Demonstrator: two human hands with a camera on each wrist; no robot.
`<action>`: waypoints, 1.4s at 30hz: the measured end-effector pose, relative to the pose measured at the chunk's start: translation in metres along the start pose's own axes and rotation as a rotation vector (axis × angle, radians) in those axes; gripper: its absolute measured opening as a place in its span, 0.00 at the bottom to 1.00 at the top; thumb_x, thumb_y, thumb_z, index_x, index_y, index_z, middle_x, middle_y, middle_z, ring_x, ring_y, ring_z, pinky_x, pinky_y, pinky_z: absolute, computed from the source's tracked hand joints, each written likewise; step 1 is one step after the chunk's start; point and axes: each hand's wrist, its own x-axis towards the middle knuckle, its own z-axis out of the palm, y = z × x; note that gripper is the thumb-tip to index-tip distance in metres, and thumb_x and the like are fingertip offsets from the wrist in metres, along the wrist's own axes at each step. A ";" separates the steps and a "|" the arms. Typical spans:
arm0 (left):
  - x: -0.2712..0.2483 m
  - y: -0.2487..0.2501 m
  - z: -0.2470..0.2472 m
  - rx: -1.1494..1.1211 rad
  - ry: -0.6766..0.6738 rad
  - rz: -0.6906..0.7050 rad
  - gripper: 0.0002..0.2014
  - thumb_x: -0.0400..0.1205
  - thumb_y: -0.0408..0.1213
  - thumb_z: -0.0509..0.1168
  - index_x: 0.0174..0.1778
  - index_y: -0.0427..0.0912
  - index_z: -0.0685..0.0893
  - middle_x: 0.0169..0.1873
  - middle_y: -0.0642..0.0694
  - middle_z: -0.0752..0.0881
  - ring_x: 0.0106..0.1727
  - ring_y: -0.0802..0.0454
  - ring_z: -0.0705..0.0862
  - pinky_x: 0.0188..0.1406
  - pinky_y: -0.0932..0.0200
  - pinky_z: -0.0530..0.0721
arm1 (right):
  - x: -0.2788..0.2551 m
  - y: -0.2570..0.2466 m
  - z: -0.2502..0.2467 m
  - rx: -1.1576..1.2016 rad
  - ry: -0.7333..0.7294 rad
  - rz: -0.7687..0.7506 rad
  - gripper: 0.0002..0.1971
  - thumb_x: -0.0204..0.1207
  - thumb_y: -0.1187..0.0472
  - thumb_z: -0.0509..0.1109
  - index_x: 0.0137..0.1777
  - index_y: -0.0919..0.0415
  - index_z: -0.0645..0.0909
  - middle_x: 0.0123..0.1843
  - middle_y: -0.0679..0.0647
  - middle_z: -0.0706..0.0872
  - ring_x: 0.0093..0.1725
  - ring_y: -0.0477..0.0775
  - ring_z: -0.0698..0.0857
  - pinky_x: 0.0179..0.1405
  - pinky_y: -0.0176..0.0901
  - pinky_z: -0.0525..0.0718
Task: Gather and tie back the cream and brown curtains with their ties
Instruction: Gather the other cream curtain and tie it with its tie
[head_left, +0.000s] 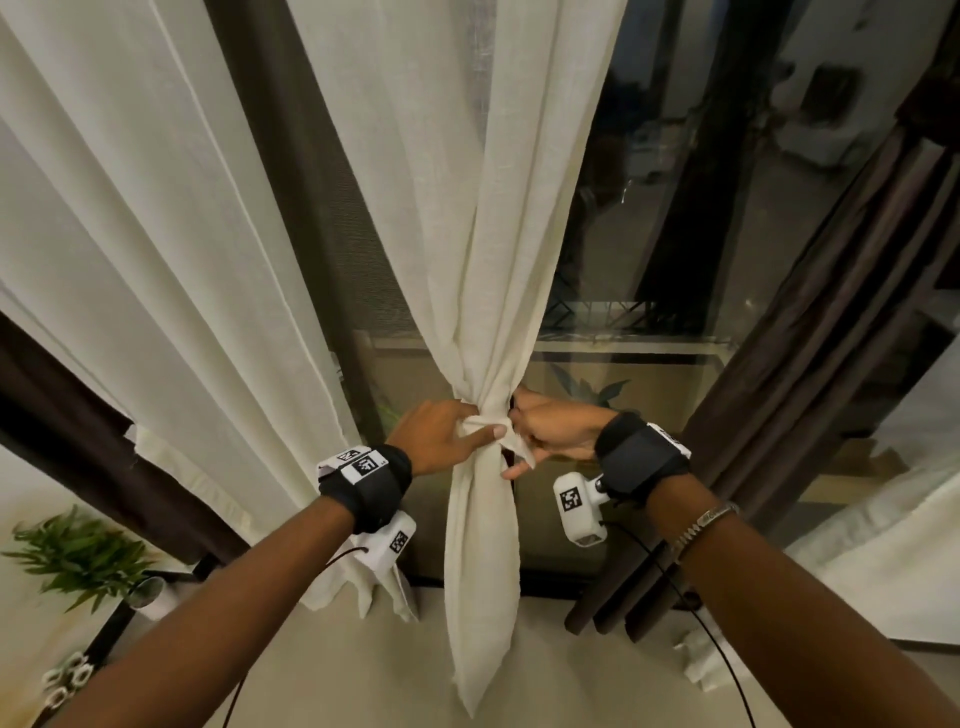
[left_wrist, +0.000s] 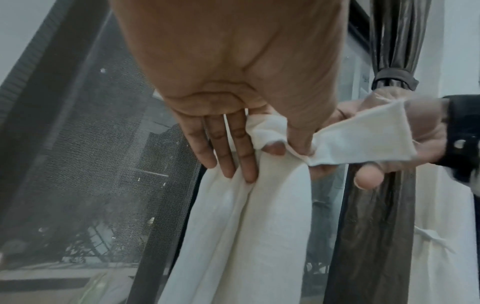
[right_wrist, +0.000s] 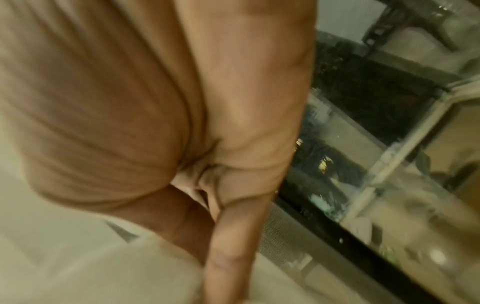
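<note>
Left hand (head_left: 439, 435) grips the gathered waist of the cream curtain (head_left: 480, 291), thumb pressed across the front, fingers (left_wrist: 235, 152) lying straight down the folds, a loop of the cream tie (left_wrist: 358, 142) bunched under the thumb. Right hand (head_left: 550, 434) pinches the tie's free end just beside the bundle, its other fingers loosely spread. Below the hands the curtain hangs in a narrow tail to the floor. Farther right, a brown curtain (left_wrist: 389, 41) hangs already cinched by its band against the glass door (head_left: 675, 260).
</note>
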 end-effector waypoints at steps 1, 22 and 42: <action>0.002 -0.002 0.000 -0.042 0.003 -0.038 0.28 0.79 0.73 0.65 0.56 0.54 0.93 0.51 0.54 0.95 0.51 0.53 0.91 0.53 0.47 0.91 | 0.000 0.001 -0.001 -0.024 -0.010 -0.020 0.42 0.84 0.81 0.62 0.87 0.41 0.60 0.76 0.53 0.82 0.68 0.58 0.89 0.62 0.65 0.93; -0.027 0.004 -0.003 0.410 0.470 0.342 0.26 0.81 0.69 0.64 0.44 0.52 0.96 0.58 0.42 0.83 0.61 0.42 0.77 0.55 0.44 0.83 | 0.022 0.021 0.015 -0.097 0.531 -0.123 0.07 0.79 0.66 0.78 0.55 0.65 0.90 0.37 0.60 0.94 0.27 0.49 0.92 0.24 0.37 0.87; -0.026 0.023 0.002 0.371 -0.284 0.329 0.19 0.82 0.30 0.64 0.65 0.54 0.71 0.43 0.43 0.88 0.44 0.38 0.88 0.46 0.44 0.89 | 0.029 0.019 0.005 -0.104 0.597 -0.092 0.12 0.70 0.65 0.87 0.52 0.61 0.91 0.42 0.54 0.95 0.34 0.47 0.94 0.37 0.42 0.95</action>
